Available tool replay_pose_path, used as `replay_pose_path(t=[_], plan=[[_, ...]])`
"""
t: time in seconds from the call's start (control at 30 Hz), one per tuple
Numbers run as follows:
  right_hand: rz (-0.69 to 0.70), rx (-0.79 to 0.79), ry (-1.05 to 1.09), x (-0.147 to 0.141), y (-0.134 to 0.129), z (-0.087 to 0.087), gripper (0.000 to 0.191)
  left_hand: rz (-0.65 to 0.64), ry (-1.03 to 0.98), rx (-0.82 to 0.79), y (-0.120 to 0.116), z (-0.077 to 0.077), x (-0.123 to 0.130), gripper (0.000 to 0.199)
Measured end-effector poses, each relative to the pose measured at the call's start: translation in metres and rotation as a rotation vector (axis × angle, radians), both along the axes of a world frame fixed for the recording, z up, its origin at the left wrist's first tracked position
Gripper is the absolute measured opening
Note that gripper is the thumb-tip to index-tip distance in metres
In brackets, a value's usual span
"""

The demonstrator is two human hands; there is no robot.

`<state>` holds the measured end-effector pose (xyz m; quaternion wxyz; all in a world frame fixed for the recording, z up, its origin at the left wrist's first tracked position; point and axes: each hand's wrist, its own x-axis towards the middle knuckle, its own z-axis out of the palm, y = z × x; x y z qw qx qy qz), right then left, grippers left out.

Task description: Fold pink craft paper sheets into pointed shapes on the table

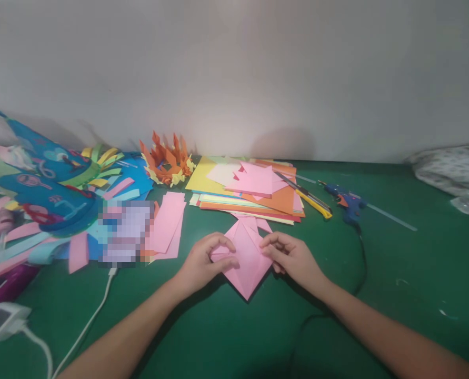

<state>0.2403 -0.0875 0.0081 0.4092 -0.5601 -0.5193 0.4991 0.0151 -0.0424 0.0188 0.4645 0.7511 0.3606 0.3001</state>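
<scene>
A pink sheet of paper (247, 263), folded into a diamond with creases and flaps, is held just over the green table in the middle of the head view. My left hand (207, 258) pinches its left corner between thumb and fingers. At the right corner my right hand (291, 256) grips the paper, thumb in front and some fingertips hidden behind it. One point of the diamond faces toward me. Behind it lies a stack of coloured paper (250, 202), with smaller pink pieces (253, 179) on top.
A yellow box cutter (313, 202) leans on the stack's right edge. Farther right lies a blue glue gun (348, 202) with a black cord. Pink paper strips (167, 226), an orange paper crown (169, 160) and blue cone hats (56, 195) occupy the left. A white cable (96, 310) crosses the green table (202, 337).
</scene>
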Motion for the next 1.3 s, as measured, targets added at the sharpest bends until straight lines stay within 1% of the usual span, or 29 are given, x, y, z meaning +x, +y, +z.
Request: replay_pose_path(t=[0.1,0.17,0.23,0.33,0.37,0.43,0.5,0.53,0.6,0.63,0.67,0.7,0.77,0.83,0.9,1.0,1.07,1.1,1.13,1.17,1.23,1.3], plan=[[0.007,0.01,-0.003,0.001,-0.001,-0.001,0.028,-0.072,0.012,0.017,0.002,0.003,-0.003,0.016],[-0.003,0.033,0.009,0.001,-0.002,-0.001,0.029,-0.119,0.021,0.034,0.005,0.006,-0.005,0.012],[-0.026,0.052,0.024,-0.001,-0.003,0.001,0.032,-0.134,0.018,0.06,0.006,0.008,-0.006,0.005],[-0.031,0.065,0.008,-0.004,-0.004,0.003,0.039,-0.1,0.015,0.144,0.006,0.005,-0.006,0.004],[-0.022,0.075,-0.01,-0.005,-0.005,0.004,0.037,-0.067,0.016,0.178,0.004,0.003,-0.006,0.002],[-0.008,0.131,-0.062,-0.006,-0.007,0.005,0.026,0.029,-0.004,0.241,0.001,-0.003,-0.006,0.012],[-0.014,0.25,-0.153,-0.005,-0.009,0.006,0.018,0.101,-0.058,0.31,-0.001,-0.006,-0.008,0.021],[-0.025,0.338,-0.214,-0.003,-0.011,0.006,0.016,0.094,-0.088,0.361,-0.001,-0.007,-0.01,0.02],[-0.036,0.548,-0.357,0.003,-0.013,0.006,0.014,0.014,-0.125,0.514,0.0,-0.005,-0.014,0.015],[-0.015,0.656,-0.432,0.006,-0.013,0.006,0.014,-0.03,-0.118,0.624,0.001,-0.004,-0.016,0.013],[0.026,0.748,-0.5,0.01,-0.013,0.005,0.015,-0.072,-0.09,0.75,0.003,-0.002,-0.018,0.012],[0.106,0.826,-0.553,0.013,-0.012,0.004,0.018,-0.124,-0.043,0.846,0.005,0.0,-0.02,0.012],[0.223,0.898,-0.681,0.018,-0.011,0.002,0.023,-0.21,0.077,0.935,0.008,0.003,-0.022,0.015],[0.282,0.946,-0.778,0.019,-0.008,-0.002,0.024,-0.295,0.212,0.901,0.011,0.005,-0.023,0.018],[0.334,0.981,-0.842,0.018,-0.006,-0.005,0.023,-0.387,0.328,0.79,0.012,0.006,-0.022,0.018],[0.406,0.98,-0.893,0.015,-0.004,-0.005,0.024,-0.499,0.397,0.596,0.011,0.01,-0.021,0.003],[0.452,0.952,-0.897,0.014,-0.003,-0.003,0.023,-0.535,0.387,0.517,0.011,0.013,-0.021,0.028],[0.482,0.934,-0.894,0.014,-0.002,-0.002,0.023,-0.544,0.383,0.492,0.01,0.013,-0.021,0.038],[0.514,0.915,-0.886,0.015,-0.002,0.0,0.023,-0.541,0.386,0.471,0.01,0.014,-0.021,0.043],[0.548,0.895,-0.876,0.016,-0.003,0.003,0.024,-0.526,0.397,0.453,0.009,0.013,-0.02,0.043],[0.598,0.855,-0.844,0.017,-0.004,0.007,0.03,-0.47,0.444,0.426,0.008,0.011,-0.018,0.036],[0.608,0.85,-0.805,0.017,-0.004,0.01,0.034,-0.396,0.496,0.43,0.005,0.007,-0.015,0.03]])
